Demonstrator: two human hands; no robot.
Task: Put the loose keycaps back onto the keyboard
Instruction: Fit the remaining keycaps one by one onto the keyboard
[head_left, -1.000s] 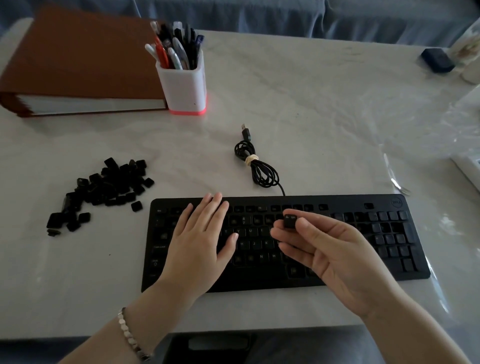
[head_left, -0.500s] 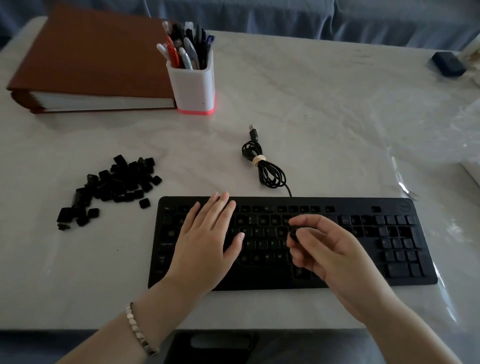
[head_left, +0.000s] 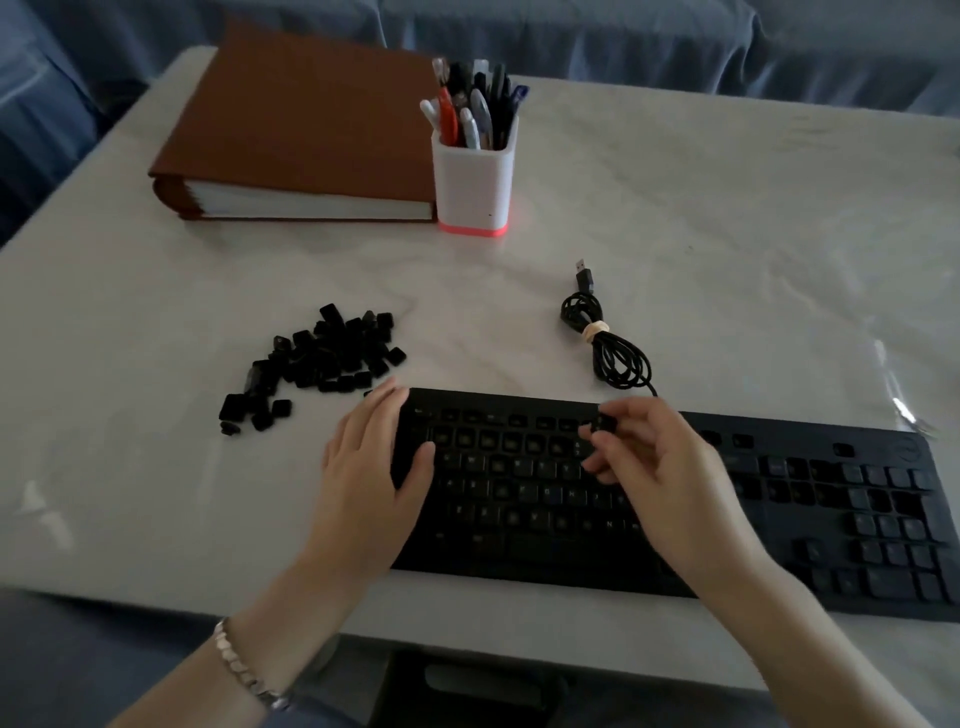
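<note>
A black keyboard lies along the table's near edge, with several bare key sockets among its fitted keys. My left hand rests flat over the keyboard's left end, fingers straight. My right hand hovers over the middle of the board and pinches a single black keycap between thumb and fingertips, just above the upper key rows. A pile of loose black keycaps lies on the table to the left of the keyboard.
The keyboard's coiled cable with its USB plug lies behind the board. A white pen holder full of pens and a brown binder stand at the back. Clear plastic film covers the right of the white table.
My left hand has slid left to the keyboard's left end. My right hand, still pinching the keycap, has moved up toward the top rows. The camera has shifted leftward and tilted.
</note>
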